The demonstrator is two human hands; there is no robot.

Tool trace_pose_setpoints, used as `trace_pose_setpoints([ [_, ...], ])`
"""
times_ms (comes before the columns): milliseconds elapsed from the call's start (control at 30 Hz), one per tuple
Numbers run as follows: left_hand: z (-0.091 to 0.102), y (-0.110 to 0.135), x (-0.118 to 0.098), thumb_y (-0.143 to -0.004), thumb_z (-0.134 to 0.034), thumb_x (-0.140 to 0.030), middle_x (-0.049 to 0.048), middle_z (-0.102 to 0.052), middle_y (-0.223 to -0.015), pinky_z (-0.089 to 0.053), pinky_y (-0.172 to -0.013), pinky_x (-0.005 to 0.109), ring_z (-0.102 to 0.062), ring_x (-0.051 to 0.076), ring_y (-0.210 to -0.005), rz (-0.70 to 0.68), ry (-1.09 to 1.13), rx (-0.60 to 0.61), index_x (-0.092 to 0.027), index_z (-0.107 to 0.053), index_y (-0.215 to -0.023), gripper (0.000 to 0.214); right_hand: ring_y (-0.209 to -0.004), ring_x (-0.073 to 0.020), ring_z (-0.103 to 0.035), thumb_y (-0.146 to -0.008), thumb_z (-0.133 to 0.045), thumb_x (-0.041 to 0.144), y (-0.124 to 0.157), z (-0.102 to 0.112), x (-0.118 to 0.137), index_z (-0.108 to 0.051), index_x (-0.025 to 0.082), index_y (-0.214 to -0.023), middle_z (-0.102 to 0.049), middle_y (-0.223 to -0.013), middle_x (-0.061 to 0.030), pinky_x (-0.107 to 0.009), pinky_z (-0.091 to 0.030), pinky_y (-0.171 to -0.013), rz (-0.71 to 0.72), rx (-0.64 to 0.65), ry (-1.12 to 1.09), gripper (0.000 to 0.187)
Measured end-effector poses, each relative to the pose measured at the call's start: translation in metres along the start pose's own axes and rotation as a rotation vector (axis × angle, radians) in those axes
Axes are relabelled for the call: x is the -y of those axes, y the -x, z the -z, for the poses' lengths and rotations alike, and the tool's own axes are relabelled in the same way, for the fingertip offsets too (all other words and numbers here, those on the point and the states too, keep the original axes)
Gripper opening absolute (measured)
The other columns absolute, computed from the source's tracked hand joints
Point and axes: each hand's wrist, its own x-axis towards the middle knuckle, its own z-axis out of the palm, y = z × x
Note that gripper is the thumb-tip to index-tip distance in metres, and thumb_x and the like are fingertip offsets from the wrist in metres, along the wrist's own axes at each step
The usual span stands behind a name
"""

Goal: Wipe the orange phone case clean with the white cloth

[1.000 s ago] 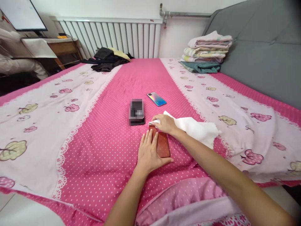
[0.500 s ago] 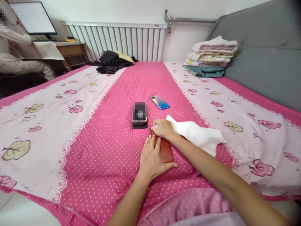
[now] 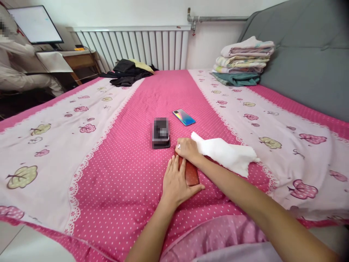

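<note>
A flat, rectangular reddish-brown case (image 3: 192,175), leather-like in look, lies on the pink bedspread in front of me. My left hand (image 3: 176,179) rests flat on it, fingers spread over its left side and thumb stretched along the near end. At the case's far end my right hand (image 3: 188,148) is closed on a bunched white cloth (image 3: 226,151), whose loose part spreads out to the right over the bed. Just beyond my hands are a blurred-out dark box-like object (image 3: 161,133) and a shiny blue phone (image 3: 184,117), back side up.
The bedspread (image 3: 120,182) has pink dotted and pale printed bands. Dark clothes (image 3: 128,71) lie at the far left, folded linens (image 3: 244,62) at the far right by the grey headboard (image 3: 305,65). Behind are a radiator (image 3: 136,47), a desk with a monitor (image 3: 35,25) and a seated person.
The view has shifted slightly. My right hand remains on the white cloth at the case's far end, and my left hand keeps its place on the case.
</note>
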Motion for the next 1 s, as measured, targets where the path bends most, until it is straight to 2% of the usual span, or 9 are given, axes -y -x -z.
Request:
trace_pose_setpoints([
  [267,0.003,0.001,-0.004,-0.059,-0.041,-0.086,0.0243,-0.029,-0.148,-0.020,-0.113,0.050,-0.023,0.036,-0.139,0.062,-0.023,0.064,-0.006,-0.036,-0.140,0.114,-0.086,-0.0201,-0.066,-0.079,-0.051,0.021,-0.001,-0.003,-0.002,-0.069,0.020,-0.094,-0.073,-0.090,-0.0081,-0.025,-0.045,-0.069,-0.053,-0.007,-0.023,0.024],
  [567,0.001,0.001,-0.007,-0.058,-0.044,-0.085,0.0256,-0.032,-0.146,-0.023,-0.111,0.054,-0.026,0.038,-0.137,0.076,0.022,0.032,-0.005,-0.039,-0.138,0.114,-0.093,-0.0218,-0.064,-0.083,-0.051,0.018,0.008,0.010,-0.010,-0.069,0.014,-0.097,-0.070,-0.095,-0.0133,-0.028,-0.046,-0.075,-0.113,-0.012,0.008,0.023],
  [667,0.000,0.000,-0.007,-0.058,-0.044,-0.085,0.0252,-0.032,-0.146,-0.023,-0.110,0.056,-0.026,0.039,-0.137,0.084,0.042,0.020,-0.006,-0.040,-0.138,0.112,-0.092,-0.0192,-0.063,-0.089,-0.052,0.026,0.007,0.010,-0.016,-0.065,0.013,-0.100,-0.068,-0.099,-0.0100,-0.033,-0.049,-0.079,-0.148,0.025,0.017,0.021],
  [800,-0.001,0.000,-0.008,-0.058,-0.044,-0.085,0.0247,-0.033,-0.146,-0.022,-0.111,0.055,-0.026,0.039,-0.137,0.088,0.044,0.002,-0.007,-0.040,-0.137,0.112,-0.094,-0.0179,-0.062,-0.090,-0.054,0.036,0.007,0.009,-0.021,-0.060,0.014,-0.105,-0.063,-0.106,-0.0063,-0.040,-0.050,-0.083,-0.187,0.038,0.022,0.027],
  [1000,-0.001,0.001,-0.008,-0.059,-0.046,-0.083,0.0238,-0.033,-0.146,-0.021,-0.112,0.053,-0.026,0.037,-0.137,0.060,0.033,-0.036,-0.007,-0.040,-0.137,0.110,-0.095,-0.0258,-0.065,-0.083,-0.053,0.018,0.014,0.012,-0.020,-0.066,0.008,-0.098,-0.068,-0.098,-0.0197,-0.032,-0.047,-0.079,-0.261,-0.072,-0.025,0.023],
])
